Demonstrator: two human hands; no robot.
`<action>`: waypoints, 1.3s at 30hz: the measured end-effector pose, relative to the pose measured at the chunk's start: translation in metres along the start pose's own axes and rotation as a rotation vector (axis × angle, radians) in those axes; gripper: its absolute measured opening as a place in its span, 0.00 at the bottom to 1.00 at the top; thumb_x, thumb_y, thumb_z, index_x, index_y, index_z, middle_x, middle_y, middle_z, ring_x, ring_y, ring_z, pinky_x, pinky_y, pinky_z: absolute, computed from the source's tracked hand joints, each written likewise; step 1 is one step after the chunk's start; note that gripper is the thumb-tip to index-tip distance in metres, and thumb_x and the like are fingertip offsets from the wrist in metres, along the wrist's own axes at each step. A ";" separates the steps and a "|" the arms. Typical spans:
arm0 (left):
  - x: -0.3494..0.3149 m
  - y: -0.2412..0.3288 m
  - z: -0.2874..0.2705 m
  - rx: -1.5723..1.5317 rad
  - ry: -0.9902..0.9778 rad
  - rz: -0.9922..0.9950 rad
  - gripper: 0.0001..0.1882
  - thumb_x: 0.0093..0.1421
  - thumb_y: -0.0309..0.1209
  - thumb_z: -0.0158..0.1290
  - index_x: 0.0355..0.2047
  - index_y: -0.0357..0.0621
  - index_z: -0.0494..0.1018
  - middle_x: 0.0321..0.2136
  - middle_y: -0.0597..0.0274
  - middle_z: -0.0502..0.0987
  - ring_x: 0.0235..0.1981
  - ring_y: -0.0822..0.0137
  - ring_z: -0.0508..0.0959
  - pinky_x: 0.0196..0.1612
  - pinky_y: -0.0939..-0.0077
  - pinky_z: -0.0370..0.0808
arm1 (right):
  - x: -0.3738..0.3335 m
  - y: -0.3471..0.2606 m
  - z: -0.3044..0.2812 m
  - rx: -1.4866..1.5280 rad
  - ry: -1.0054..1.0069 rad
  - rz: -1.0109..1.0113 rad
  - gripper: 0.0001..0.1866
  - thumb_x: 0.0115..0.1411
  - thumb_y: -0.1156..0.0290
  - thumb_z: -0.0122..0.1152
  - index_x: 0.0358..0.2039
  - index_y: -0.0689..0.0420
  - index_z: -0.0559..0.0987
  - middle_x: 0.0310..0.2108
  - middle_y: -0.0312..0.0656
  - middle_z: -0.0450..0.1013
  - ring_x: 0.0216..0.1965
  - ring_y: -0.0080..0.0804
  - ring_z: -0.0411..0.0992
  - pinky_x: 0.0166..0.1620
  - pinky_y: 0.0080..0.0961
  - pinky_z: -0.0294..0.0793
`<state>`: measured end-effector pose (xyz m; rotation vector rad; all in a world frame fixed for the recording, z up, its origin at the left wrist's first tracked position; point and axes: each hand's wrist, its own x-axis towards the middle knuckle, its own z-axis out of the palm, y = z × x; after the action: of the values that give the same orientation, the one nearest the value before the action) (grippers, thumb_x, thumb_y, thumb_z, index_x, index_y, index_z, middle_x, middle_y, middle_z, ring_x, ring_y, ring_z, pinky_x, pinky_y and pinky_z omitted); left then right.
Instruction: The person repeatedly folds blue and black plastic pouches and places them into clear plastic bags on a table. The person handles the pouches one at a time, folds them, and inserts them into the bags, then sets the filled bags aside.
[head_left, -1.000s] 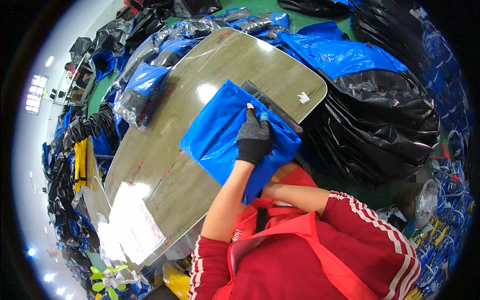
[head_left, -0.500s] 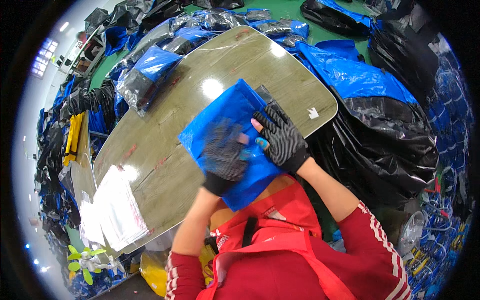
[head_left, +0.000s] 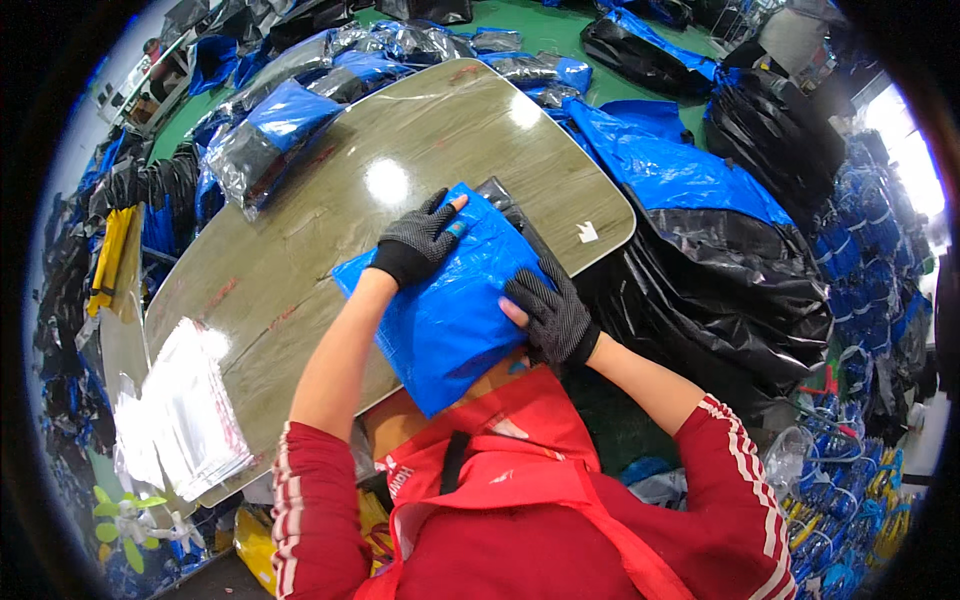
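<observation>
Filling most of the view, the long wooden table point(head_left: 330, 215) runs away from the person, with heaps of black and blue bagged goods point(head_left: 700, 200) crowding its far and right sides and a stack of clear plastic sleeves point(head_left: 190, 410) lying at its near left corner. On the near right part of the table, partly overhanging the edge toward the person's red apron point(head_left: 520, 470), lies the blue plastic package point(head_left: 450, 300). It is a flat, roughly rectangular parcel of glossy, crinkled blue film, set at an angle, with a dark edge of something black showing from under its far side.

Both gloved hands rest flat on top of it. The left hand point(head_left: 420, 242) presses near the far left corner, fingers spread and extended, not curled around anything. The right hand point(head_left: 552, 312) lies on the near right edge, fingers likewise splayed and laid down on the film rather than gripping it.

Judging from this, the step looks like flattening or smoothing the package. To do it well, the palms should probably push outward from the middle so trapped air leaves evenly, while the overhanging end stays supported so the slick film does not slide off the table.
</observation>
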<state>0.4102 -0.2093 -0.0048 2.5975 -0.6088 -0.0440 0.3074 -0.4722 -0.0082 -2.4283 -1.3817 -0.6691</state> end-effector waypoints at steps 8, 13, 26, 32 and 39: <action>-0.103 -0.024 -0.025 -1.521 -0.229 -0.334 0.39 0.65 0.61 0.37 0.65 0.45 0.57 0.63 0.53 0.63 0.61 0.57 0.65 0.64 0.56 0.60 | 0.003 0.011 -0.045 0.776 0.205 0.672 0.20 0.53 0.64 0.68 0.45 0.58 0.78 0.43 0.48 0.77 0.45 0.39 0.75 0.50 0.36 0.72; -0.183 0.016 0.046 -1.012 0.667 -0.494 0.21 0.62 0.44 0.55 0.46 0.40 0.74 0.37 0.59 0.79 0.38 0.67 0.76 0.44 0.69 0.72 | 0.034 -0.010 -0.007 1.413 0.156 1.148 0.17 0.55 0.58 0.70 0.35 0.59 0.80 0.28 0.35 0.77 0.32 0.24 0.73 0.40 0.24 0.73; -0.459 -0.273 -0.153 0.520 0.802 -1.104 0.13 0.56 0.41 0.55 0.35 0.46 0.77 0.37 0.54 0.78 0.43 0.52 0.76 0.48 0.59 0.72 | 0.031 0.013 0.040 1.686 -0.320 1.212 0.34 0.56 0.62 0.67 0.60 0.60 0.66 0.53 0.42 0.71 0.49 0.36 0.72 0.54 0.34 0.72; -0.496 -0.333 -0.113 0.363 0.730 -1.302 0.11 0.52 0.41 0.54 0.31 0.51 0.78 0.39 0.59 0.76 0.45 0.51 0.73 0.49 0.56 0.70 | 0.023 0.013 0.042 1.602 -0.306 1.270 0.36 0.57 0.59 0.66 0.62 0.58 0.64 0.55 0.43 0.69 0.52 0.38 0.71 0.52 0.37 0.73; -0.466 -0.309 -0.125 0.467 0.659 -1.319 0.10 0.57 0.41 0.50 0.35 0.54 0.76 0.40 0.55 0.75 0.44 0.48 0.73 0.47 0.52 0.71 | 0.022 0.014 0.046 1.549 -0.325 1.183 0.36 0.57 0.59 0.65 0.62 0.58 0.63 0.55 0.42 0.69 0.52 0.35 0.70 0.53 0.35 0.72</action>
<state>0.1349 0.2888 -0.0669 2.6709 1.4589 0.5485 0.3412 -0.4429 -0.0366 -1.4491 -0.0292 0.8263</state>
